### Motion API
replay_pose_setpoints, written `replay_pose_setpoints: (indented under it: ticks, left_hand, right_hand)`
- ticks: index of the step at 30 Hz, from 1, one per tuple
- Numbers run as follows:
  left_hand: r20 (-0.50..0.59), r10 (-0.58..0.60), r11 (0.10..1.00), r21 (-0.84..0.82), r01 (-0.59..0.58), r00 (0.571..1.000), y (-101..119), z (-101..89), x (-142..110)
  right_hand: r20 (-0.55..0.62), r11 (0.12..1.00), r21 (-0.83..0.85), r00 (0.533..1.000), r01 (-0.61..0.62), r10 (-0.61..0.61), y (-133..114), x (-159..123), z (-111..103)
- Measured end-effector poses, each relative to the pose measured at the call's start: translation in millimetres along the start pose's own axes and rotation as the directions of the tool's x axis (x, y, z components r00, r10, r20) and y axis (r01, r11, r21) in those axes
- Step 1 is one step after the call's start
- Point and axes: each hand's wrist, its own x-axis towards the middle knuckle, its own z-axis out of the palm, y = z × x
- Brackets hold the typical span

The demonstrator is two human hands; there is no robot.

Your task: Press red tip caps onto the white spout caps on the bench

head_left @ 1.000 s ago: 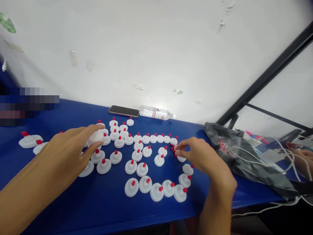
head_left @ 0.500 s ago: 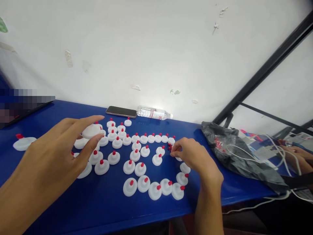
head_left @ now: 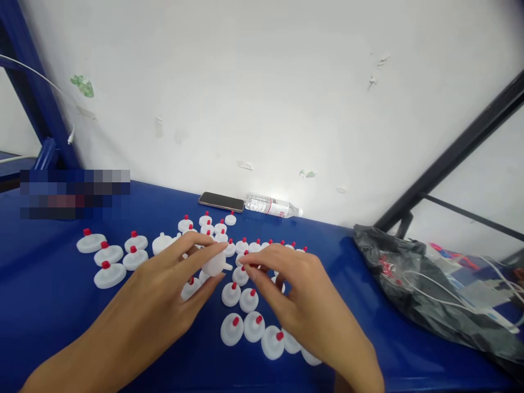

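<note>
My left hand [head_left: 172, 286] grips a white round nozzle lid [head_left: 214, 266] by its rim, and the bare spout points right. Close to that spout, my right hand [head_left: 305, 292] is closed in a pinch with a small red cap [head_left: 244, 267] at the fingertips. A narrow gap separates cap and spout. Around and beneath both hands stand many white lids with red tips [head_left: 232, 329], set out in rows on the blue table. A white lid with a bare spout [head_left: 162, 243] stands just beyond my left hand. My right hand hides some lids.
A phone [head_left: 221, 201] and a clear plastic bottle [head_left: 272, 205] lie along the wall. On the right, a black plastic bag [head_left: 426, 295] holds small red pieces [head_left: 388, 267], with a white cable across it. Several red-tipped lids [head_left: 109, 275] stand at the left.
My left hand has moved right with the white lid, turning its spout into view. My right hand has left the small red pieces and come left with a red cap. The camera view has shifted.
</note>
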Motion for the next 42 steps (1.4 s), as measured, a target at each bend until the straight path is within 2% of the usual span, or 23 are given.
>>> replay_pose_setpoints:
  ticks: [6, 12, 16, 19, 25, 28, 33, 35, 38, 42]
  left_hand:
    - [-0.024, 0.098, 0.995, 0.034, -0.098, 0.995, 7, 2.5, 0]
    - [0.020, 0.172, 0.979, 0.107, -0.173, 0.985, 10, 0.6, -4]
    - [0.031, 0.216, 0.954, 0.208, -0.218, 0.976, 12, -1.0, -1]
    - [0.029, 0.246, 0.946, 0.212, -0.246, 0.969, 14, -4.0, 2]
    - [-0.007, 0.184, 0.981, 0.067, -0.183, 0.983, 13, -11.2, 6]
    - [-0.025, 0.126, 0.991, 0.041, -0.125, 0.992, 13, -9.4, 4]
    - [-0.020, 0.073, 0.997, -0.026, -0.074, 0.997, 13, -5.8, 1]
    - [-0.007, 0.068, 0.997, -0.026, -0.068, 0.998, 14, -7.2, 1]
    - [-0.003, 0.051, 0.998, -0.020, -0.051, 0.999, 17, -8.8, 2]
    - [-0.071, 0.076, 0.997, -0.018, -0.077, 0.995, 19, -7.8, 3]
  right_hand:
    - [0.075, 0.998, 0.043, 0.997, -0.038, 0.034, -3, 1, 12]
    - [0.036, 1.000, 0.026, 0.999, -0.011, 0.010, -1, 1, 12]
    - [0.003, 0.998, 0.060, 1.000, 0.013, -0.013, -1, 2, 11]
    - [-0.017, 0.994, 0.099, 0.999, 0.036, -0.035, -1, 2, 9]
    - [-0.078, 0.982, 0.191, 0.997, 0.006, 0.009, -1, 5, 11]
    - [-0.096, 0.992, 0.121, 0.994, -0.037, 0.049, 0, 6, 13]
    - [-0.061, 0.994, -0.023, 0.992, -0.108, 0.106, 0, 6, 14]
    - [-0.061, 0.994, -0.061, 0.994, -0.094, 0.090, -1, 6, 14]
    - [-0.050, 0.998, -0.031, 0.997, -0.062, 0.061, -3, 5, 14]
    - [-0.025, 1.000, 0.030, 1.000, -0.004, 0.004, -4, 4, 11]
